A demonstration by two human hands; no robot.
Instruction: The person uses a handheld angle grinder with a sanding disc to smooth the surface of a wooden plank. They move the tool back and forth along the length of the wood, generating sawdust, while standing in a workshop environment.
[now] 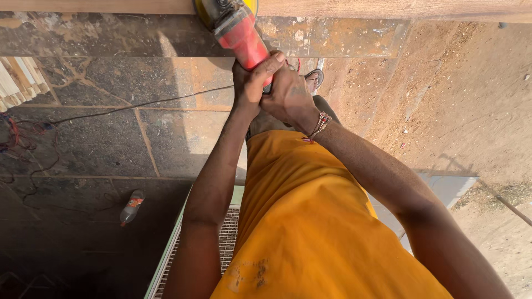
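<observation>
A red power grinder point(239, 32) with a yellow guard at its head points up toward a wooden board point(388, 8) along the top edge. My left hand point(250, 77) wraps the red body from the left. My right hand point(289, 94) grips the rear of the tool, a beaded bracelet on that wrist. Both arms stretch forward over my orange shirt. The tool's disc is cut off by the top of the frame.
A black cable point(138, 104) runs left across the stone-tiled floor point(100, 138). A plastic bottle point(132, 206) lies on the shaded tiles at the lower left. A metal grate point(228, 238) is below my arms. Sandy ground point(471, 94) spreads to the right. My sandalled foot point(314, 78) shows beyond the hands.
</observation>
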